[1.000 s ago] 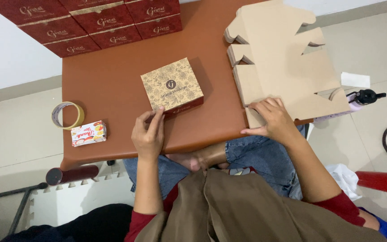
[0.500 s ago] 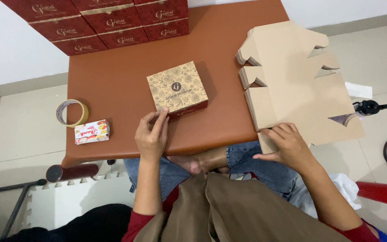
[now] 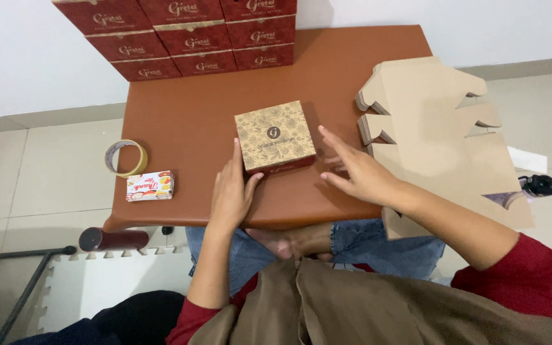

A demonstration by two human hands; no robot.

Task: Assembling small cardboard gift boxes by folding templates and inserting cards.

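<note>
Head view looked straight down over a brown garment and jeans-clad knees to the near edge of a reddish-brown table (image 3: 180, 121), which ran from a rounded left corner to beneath the right forearm. Bare tabletop lay open to the left of the left hand (image 3: 232, 191) and between the two hands along that near edge.

That hand lay flat and unclenched, grasping nothing, its fingers pointing away from the body; the forefinger ran up the left side of a small patterned gold box (image 3: 275, 136) and the thumb touched the box's near left corner. The right hand (image 3: 357, 171) was spread wide with fingers released, hovering just right of the box and apart from it, holding nothing.

The box sat closed and flat near the table's middle, close to the near edge, between the hands. It was almost square, so no long axis could be told; it was turned slightly, its red front side facing the person.

A stack of flat cardboard blanks (image 3: 436, 121) overhung the right table edge. At the left edge lay a tape roll (image 3: 125, 158) and a small printed packet (image 3: 150, 186). Stacked dark red boxes (image 3: 186, 35) lined the far edge, leaving open tabletop between them and the gold box.
</note>
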